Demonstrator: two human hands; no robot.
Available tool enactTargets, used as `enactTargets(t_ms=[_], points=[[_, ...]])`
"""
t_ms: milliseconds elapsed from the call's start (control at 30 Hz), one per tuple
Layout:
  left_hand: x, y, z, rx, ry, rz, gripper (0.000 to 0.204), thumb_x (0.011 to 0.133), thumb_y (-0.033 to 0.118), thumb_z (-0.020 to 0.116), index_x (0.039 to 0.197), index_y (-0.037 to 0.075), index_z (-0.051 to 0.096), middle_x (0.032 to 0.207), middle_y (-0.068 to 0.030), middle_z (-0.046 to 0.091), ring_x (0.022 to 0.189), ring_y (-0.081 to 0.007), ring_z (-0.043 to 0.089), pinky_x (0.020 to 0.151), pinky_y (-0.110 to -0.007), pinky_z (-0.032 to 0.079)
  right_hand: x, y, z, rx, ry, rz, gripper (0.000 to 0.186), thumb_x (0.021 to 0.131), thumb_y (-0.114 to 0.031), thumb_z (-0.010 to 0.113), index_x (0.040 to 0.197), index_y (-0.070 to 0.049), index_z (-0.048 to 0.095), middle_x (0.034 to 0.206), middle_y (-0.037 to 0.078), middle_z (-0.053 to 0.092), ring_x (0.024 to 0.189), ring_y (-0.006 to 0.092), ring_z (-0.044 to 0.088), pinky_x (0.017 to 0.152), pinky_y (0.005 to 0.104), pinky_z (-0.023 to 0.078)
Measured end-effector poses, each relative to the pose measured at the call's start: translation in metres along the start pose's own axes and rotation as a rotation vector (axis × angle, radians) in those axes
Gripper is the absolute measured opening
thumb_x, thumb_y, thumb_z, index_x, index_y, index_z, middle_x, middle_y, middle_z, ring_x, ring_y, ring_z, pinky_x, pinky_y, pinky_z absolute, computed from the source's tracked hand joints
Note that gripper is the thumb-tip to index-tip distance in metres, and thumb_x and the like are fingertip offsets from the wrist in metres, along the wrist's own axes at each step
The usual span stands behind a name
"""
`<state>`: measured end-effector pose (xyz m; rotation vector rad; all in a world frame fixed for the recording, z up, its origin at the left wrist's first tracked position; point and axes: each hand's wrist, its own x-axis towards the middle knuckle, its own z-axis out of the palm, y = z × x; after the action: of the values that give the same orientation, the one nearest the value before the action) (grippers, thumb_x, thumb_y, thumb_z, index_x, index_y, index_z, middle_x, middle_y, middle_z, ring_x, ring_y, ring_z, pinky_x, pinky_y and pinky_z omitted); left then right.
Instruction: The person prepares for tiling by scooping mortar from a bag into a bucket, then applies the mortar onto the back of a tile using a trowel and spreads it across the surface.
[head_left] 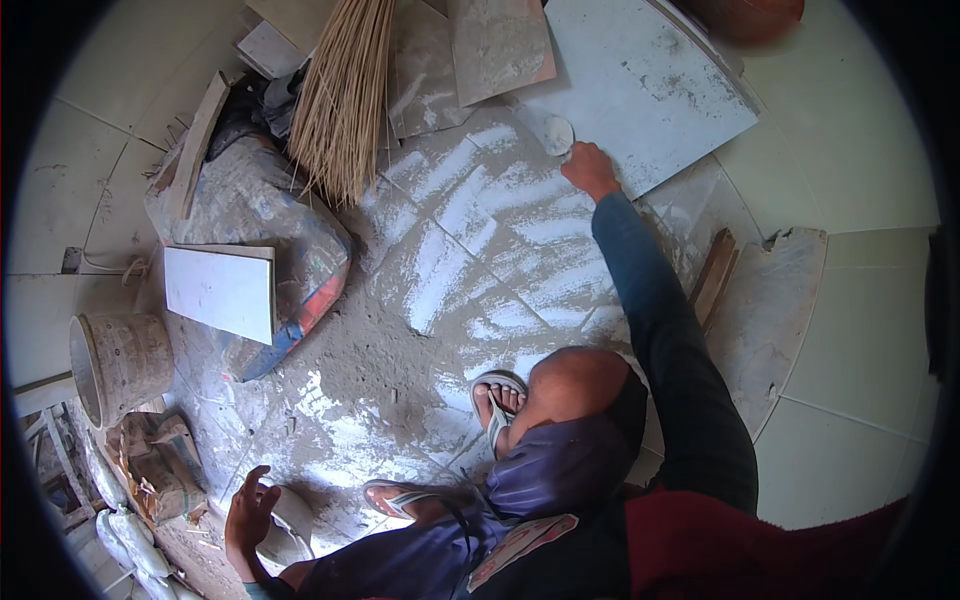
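Note:
My right hand (590, 168) reaches out at the upper right, closed on a small, rounded, pale tool (558, 134) that I cannot make out clearly, at the near edge of a large whitish board (640, 80). White powdery streaks (440, 270) cover the grey tiled floor below it. My left hand (252, 510) hangs at the lower left with fingers apart and curved, holding nothing, beside a small pale bucket (292, 528) partly hidden by my leg.
A bundle of thin sticks (337, 100) and grey panels (500, 50) lie at the top. A white slab (218, 292) lies on a stained sack (320, 270). A dirty bucket (135, 360) and paper sacks (155, 465) stand left, a leaning board (770, 310) right.

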<state>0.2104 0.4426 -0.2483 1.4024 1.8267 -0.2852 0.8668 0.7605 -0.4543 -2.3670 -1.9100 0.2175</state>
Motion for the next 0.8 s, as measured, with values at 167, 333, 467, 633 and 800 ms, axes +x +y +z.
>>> enactTargets(t_ms=[167,333,467,633,800], points=[[-0.001,-0.001,0.002,-0.026,0.015,0.036,0.041,0.086,0.019,0.061,0.125,0.010,0.050,0.089,-0.0187,0.066,0.084,-0.0329,0.064,0.077,-0.041,0.049,-0.022,-0.005,-0.016,0.080,-0.228,-0.181,0.031,0.074,-0.026,0.065,0.095,-0.002,0.066,0.097,0.018,0.066,0.092,0.0392,0.061,0.081,0.0460,0.049],[-0.004,0.001,-0.002,-0.015,-0.025,0.010,0.044,0.087,0.023,0.060,0.126,0.005,0.048,0.101,-0.0199,0.063,0.085,-0.0323,0.061,0.076,-0.040,0.048,-0.026,0.028,-0.021,-0.033,0.119,-0.020,0.032,0.076,-0.024,0.064,0.100,-0.003,0.065,0.100,0.019,0.065,0.092,0.0379,0.062,0.081,0.0463,0.049],[-0.008,0.002,-0.004,-0.027,-0.027,-0.009,0.044,0.087,0.022,0.059,0.126,0.004,0.048,0.102,-0.0200,0.063,0.085,-0.0326,0.061,0.077,-0.041,0.048,-0.031,0.039,-0.012,-0.140,0.022,-0.019,0.028,0.076,-0.023,0.063,0.097,-0.004,0.065,0.097,0.019,0.064,0.091,0.0382,0.061,0.078,0.0463,0.050],[-0.014,-0.002,-0.003,-0.057,-0.019,-0.021,0.045,0.087,0.021,0.058,0.127,0.004,0.048,0.105,-0.0203,0.062,0.088,-0.0335,0.061,0.079,-0.041,0.048,-0.056,0.035,-0.035,-0.023,-0.073,-0.091,0.026,0.076,-0.018,0.063,0.097,-0.004,0.065,0.090,0.018,0.063,0.086,0.0380,0.061,0.072,0.0467,0.050],[-0.013,-0.002,-0.001,-0.036,-0.022,-0.038,0.045,0.087,0.020,0.059,0.127,0.004,0.048,0.105,-0.0207,0.063,0.089,-0.0332,0.061,0.079,-0.040,0.047,-0.055,0.049,-0.026,-0.143,0.394,-0.111,0.018,0.073,-0.015,0.062,0.087,-0.004,0.065,0.083,0.017,0.064,0.081,0.0347,0.063,0.072,0.0453,0.051]])
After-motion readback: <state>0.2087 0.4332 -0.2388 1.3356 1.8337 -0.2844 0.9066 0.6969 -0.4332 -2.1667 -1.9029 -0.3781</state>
